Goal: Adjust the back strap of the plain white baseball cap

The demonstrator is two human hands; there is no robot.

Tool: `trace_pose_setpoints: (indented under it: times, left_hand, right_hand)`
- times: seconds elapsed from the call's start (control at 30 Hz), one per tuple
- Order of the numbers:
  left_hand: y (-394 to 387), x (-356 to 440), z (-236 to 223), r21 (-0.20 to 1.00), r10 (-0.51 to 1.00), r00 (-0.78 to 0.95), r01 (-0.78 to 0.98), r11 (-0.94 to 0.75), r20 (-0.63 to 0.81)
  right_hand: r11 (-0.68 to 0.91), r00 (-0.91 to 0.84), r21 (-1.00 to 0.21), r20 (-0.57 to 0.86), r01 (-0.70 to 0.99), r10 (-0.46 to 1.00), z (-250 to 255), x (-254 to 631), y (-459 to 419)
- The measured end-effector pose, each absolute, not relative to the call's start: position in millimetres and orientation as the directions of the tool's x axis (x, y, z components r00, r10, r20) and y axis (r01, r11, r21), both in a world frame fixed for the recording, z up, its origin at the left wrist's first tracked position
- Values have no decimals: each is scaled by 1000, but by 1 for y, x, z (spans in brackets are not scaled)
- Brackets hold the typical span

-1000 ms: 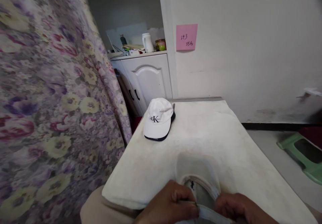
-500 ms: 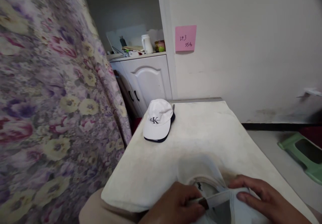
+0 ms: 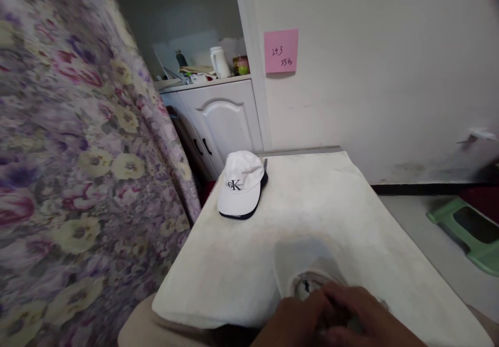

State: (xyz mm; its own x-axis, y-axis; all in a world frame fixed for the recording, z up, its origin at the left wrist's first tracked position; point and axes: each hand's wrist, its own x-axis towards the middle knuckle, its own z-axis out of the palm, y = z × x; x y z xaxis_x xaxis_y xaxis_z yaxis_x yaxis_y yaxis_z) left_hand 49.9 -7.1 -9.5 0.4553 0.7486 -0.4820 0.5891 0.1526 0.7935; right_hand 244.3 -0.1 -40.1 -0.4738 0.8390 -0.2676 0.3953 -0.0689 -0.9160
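A pale baseball cap [image 3: 302,253] lies upside down at the near edge of the table, its brim pointing away from me and its inside partly showing. My left hand [image 3: 298,318] has its fingers closed at the rear of this cap. Right up against it, my right hand [image 3: 360,318] is also closed there, and the fingers of both overlap. They hide the back part of the cap, so what exactly is pinched cannot be made out. Farther off at the left, a white cap [image 3: 240,181] with black letters is stacked on a dark cap [image 3: 249,214].
A white-covered table [image 3: 312,196] spreads before me. The flowered curtain [image 3: 89,155] hangs along the left. Behind stands a white cabinet [image 3: 228,123] with a white jug [image 3: 220,62] on top. A pink note [image 3: 280,51] sticks to the wall; a green stool [image 3: 463,227] stands at right.
My right hand has moved left from the cap's side to meet my left hand at its rear. The opening at the back of the cap is now covered by fingers.
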Motion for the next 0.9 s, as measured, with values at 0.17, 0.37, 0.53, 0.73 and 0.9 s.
trace_pose_setpoints:
  times: [0.17, 0.37, 0.53, 0.73, 0.9]
  left_hand:
    - [0, 45, -38, 862, 771, 509, 498, 99, -382]
    - [-1, 35, -39, 842, 804, 473, 536, 63, -361]
    - [-5, 18, -32, 839, 833, 441, 542, 50, -335]
    - [-10, 9, -41, 874, 865, 392, 475, 103, -315]
    - [-12, 2, -43, 910, 879, 399, 405, 88, -262]
  right_hand:
    - [-126, -415, -886, -329, 446, 848, -40, 248, -2]
    - [-138, -501, -934, -296, 329, 813, -50, 251, -3]
    - [-143, -549, -988, -155, 64, 821, -68, 247, 0]
    - [-217, -569, -972, -130, -88, 812, -81, 240, 1]
    - [-176, -570, -984, -125, -35, 812, -73, 235, -2]
